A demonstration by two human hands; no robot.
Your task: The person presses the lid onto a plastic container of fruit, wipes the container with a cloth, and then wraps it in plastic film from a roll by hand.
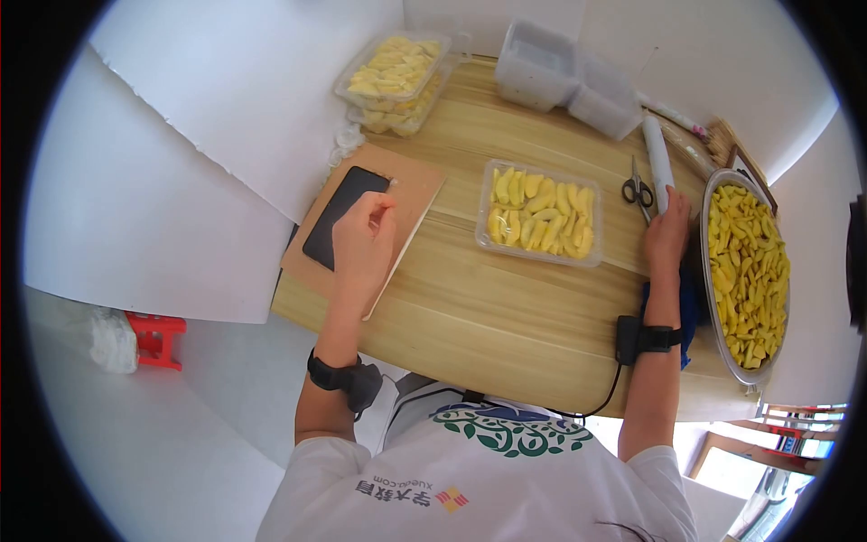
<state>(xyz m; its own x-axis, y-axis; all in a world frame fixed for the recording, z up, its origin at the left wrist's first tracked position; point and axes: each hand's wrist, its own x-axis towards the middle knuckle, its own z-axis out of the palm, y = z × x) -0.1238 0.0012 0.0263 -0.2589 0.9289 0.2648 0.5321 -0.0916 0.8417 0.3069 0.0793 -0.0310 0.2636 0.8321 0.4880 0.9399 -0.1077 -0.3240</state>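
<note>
My left hand (364, 237) is closed, its fingers pinched together above a dark flat slab (341, 210) that lies on a brown board (312, 266). Whether anything is between those fingers is hidden. At the right, my right hand (666, 237) has its fingers closed at the near end of a white roll (657, 154), which looks like plastic film. Scissors (638, 191) lie just left of that hand. Between my hands sits a clear plastic tray (483, 237) holding two rows of yellow fruit slices (545, 213).
A large metal basin (712, 298) full of yellow slices (748, 271) stands at the right edge. Two stacked filled trays (395, 77) are at the back left. Empty clear containers (539, 68) stand against the back wall. A red stool (158, 339) is on the floor.
</note>
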